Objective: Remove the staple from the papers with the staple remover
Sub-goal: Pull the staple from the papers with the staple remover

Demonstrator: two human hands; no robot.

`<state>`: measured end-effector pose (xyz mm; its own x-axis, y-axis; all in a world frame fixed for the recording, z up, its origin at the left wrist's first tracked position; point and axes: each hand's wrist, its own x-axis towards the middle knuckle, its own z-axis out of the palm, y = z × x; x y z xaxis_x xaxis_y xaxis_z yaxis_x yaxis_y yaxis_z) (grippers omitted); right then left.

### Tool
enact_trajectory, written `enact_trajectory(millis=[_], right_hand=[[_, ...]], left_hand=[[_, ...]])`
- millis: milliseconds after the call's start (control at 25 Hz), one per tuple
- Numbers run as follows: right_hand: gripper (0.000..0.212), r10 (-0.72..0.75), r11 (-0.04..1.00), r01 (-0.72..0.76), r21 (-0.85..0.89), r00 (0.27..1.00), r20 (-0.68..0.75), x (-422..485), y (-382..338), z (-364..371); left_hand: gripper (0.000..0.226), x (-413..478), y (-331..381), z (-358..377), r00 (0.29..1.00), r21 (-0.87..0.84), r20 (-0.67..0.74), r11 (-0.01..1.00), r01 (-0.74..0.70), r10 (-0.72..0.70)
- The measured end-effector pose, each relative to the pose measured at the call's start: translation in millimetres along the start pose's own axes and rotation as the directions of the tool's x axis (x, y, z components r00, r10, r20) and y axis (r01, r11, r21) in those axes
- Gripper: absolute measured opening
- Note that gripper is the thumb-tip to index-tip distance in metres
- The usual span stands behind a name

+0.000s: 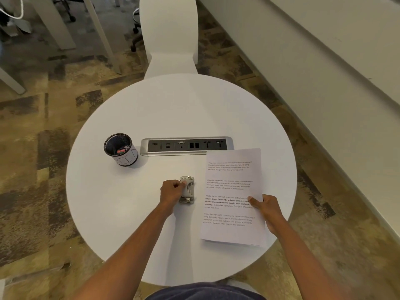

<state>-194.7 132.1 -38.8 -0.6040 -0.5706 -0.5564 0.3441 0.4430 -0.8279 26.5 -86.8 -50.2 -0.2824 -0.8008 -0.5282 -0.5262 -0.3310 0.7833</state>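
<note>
Grabbing the staple remover [187,190] with the left hand [172,192] at the middle of the round tabletop [129,213]
fingers curled around its left side while it sits flat on the tabletop; right hand [265,207] pinches the right edge of the papers [232,198], thumb on top, over by the tabletop's right edge. A black mesh cup [120,149] stands toward the left edge, beside the socket strip [187,145]
</note>
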Motion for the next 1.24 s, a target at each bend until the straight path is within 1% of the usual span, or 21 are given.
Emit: enact_trajectory(millis=[80, 160, 280, 440, 600, 800, 880, 1000, 1240], right_hand=[[0.003, -0.012, 1.000, 0.012, -0.016, 1.000, 0.002, 6, -2, 8], [0.004, -0.015, 0.999, 0.016, -0.038, 1.000, 0.010, 11, -2, 16], [0.008, -0.015, 0.997, 0.017, -0.081, 1.000, 0.020, 19, 1, 27], [0.010, -0.008, 0.989, 0.010, -0.145, 1.000, 0.014, 26, 4, 37], [0.008, -0.014, 0.992, 0.018, -0.125, 0.999, 0.029, 30, 3, 42], [0.009, -0.006, 0.988, 0.011, -0.152, 0.999, 0.036, 34, -1, 53], [0.010, -0.001, 0.989, 0.007, -0.148, 0.999, 0.039, 34, -1, 57], [0.006, 0.012, 0.989, -0.006, -0.149, 0.999, 0.036, 34, 1, 59], [0.006, 0.028, 0.988, -0.022, -0.152, 0.999, 0.034, 36, 0, 61]], left_hand=[[0.022, 0, 1, -4, 0.999, 0.003, -0.037, 1.000, -0.014, 0.014], [0.023, 1, 1, -9, 0.997, 0.044, -0.066, 0.999, -0.031, 0.034], [0.026, 1, -1, -14, 1.000, 0.070, -0.015, 0.997, -0.009, 0.010], [0.025, 0, -2, -15, 1.000, 0.078, 0.027, 0.997, -0.014, 0.012], [0.023, 1, -4, -16, 0.999, 0.121, 0.048, 0.992, -0.029, 0.023], [0.020, 3, -2, -18, 0.997, 0.138, 0.075, 0.990, -0.036, 0.026], [0.026, 3, 0, -18, 0.996, 0.144, 0.086, 0.989, -0.024, 0.011], [0.042, 4, 2, -19, 0.995, 0.172, 0.098, 0.985, -0.016, -0.001], [0.042, 7, 5, -19, 0.998, 0.234, 0.040, 0.972, 0.033, -0.043]])
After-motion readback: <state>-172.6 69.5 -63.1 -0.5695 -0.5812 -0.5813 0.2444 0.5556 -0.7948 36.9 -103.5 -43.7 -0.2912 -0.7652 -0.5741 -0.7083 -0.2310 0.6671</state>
